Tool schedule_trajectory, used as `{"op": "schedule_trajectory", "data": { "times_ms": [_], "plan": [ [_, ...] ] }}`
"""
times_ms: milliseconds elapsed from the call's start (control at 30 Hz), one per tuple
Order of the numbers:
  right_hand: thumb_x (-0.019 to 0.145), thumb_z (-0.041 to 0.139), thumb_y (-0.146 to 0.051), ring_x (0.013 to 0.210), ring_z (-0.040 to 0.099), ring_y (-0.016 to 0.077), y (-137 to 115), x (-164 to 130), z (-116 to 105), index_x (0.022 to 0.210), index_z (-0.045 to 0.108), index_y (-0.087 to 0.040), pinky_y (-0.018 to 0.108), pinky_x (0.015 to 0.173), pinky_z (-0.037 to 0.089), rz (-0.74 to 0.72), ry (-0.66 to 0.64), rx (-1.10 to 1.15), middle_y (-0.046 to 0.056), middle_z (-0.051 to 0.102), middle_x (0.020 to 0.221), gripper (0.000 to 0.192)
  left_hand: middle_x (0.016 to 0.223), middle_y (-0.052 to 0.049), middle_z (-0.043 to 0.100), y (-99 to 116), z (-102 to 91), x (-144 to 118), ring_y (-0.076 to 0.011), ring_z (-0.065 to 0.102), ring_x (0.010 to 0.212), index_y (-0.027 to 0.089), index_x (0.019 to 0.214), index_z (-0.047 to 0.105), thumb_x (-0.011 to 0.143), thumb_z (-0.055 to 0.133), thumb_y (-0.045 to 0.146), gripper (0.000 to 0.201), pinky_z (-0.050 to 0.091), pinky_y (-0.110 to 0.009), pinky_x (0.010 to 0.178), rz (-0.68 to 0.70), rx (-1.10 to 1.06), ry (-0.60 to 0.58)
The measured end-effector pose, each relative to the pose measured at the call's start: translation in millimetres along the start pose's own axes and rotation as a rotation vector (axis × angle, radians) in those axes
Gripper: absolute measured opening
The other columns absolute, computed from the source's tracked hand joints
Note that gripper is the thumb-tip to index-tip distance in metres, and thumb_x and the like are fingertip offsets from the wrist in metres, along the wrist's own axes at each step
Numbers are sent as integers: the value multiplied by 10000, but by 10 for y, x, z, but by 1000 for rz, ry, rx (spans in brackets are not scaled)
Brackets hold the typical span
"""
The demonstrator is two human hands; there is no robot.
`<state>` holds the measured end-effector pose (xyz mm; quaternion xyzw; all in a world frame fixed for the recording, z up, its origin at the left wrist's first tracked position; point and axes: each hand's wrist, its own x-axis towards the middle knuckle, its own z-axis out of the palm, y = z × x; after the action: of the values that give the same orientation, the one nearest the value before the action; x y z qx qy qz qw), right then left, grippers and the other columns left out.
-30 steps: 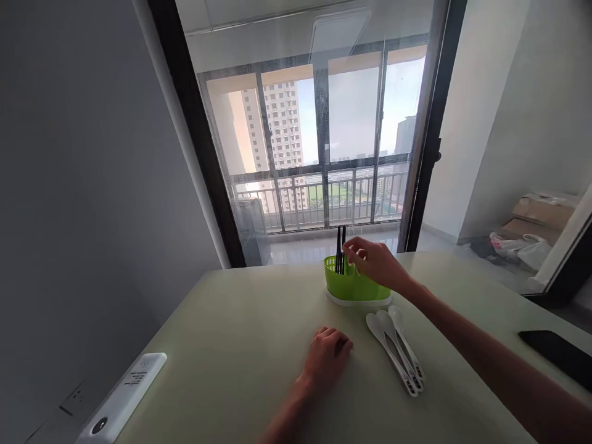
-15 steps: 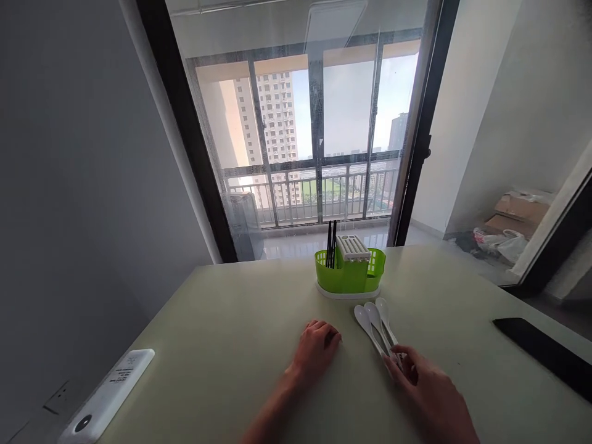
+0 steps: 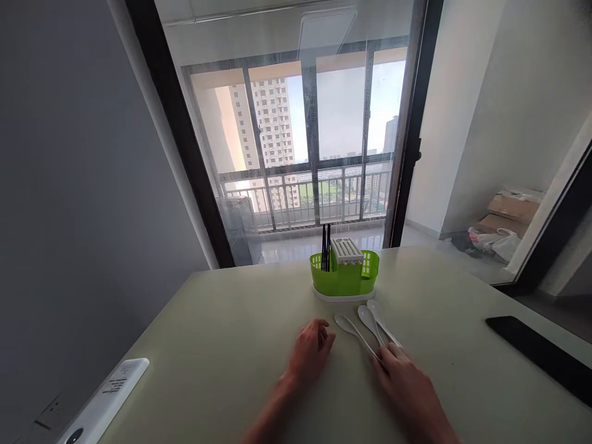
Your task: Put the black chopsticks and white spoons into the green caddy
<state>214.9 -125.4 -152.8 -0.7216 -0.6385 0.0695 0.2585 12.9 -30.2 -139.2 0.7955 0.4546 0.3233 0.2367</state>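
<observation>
The right hand lies on the counter with its fingers over the handle ends of three white spoons, pinching the leftmost one. The left hand rests flat and loose beside them, holding nothing. Behind stands a green holder with black chopsticks.

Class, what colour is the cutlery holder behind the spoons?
Bright green cutlery holder on a white base, seen in the head view.

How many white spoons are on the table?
3. All lie between the green holder and the right hand: left spoon, middle spoon, right spoon. The hand covers their handle ends.
</observation>
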Motion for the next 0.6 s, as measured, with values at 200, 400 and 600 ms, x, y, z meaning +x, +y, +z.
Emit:
{"op": "schedule_trajectory", "data": {
  "times_ms": [200, 400, 600],
  "plan": [
    [1004, 344, -521, 743, 643, 186, 37, -31, -32, 768, 632, -248, 294, 677, 509, -74, -6, 238, 44, 595, 866, 461, 874, -11, 666, 56, -31, -21, -147, 597, 721, 223, 1242, 521, 971, 474, 413, 334, 486, -299, 769, -71, -199, -26],
    [967, 452, -564, 662, 612, 148, 85, -23, -173, 834, 699, -255, 252, 655, 530, -174, 54, 446, 24, 574, 823, 417, 594, 41, 558, 168, -90, 23, -87, 422, 476, 205, 774, 506, 1002, 384, 523, 410, 364, -224, 509, -79, -489, -122],
    [915, 526, -589, 626, 610, 142, 347, -82, -250, 1135, 647, -253, 246, 602, 529, -8, 227, 620, 22, 624, 861, 420, 713, -14, 656, 174, -505, 225, -95, 514, 520, 183, 815, 557, 989, 415, 549, 430, 425, -233, 508, -36, -506, 151]
  ]
}}
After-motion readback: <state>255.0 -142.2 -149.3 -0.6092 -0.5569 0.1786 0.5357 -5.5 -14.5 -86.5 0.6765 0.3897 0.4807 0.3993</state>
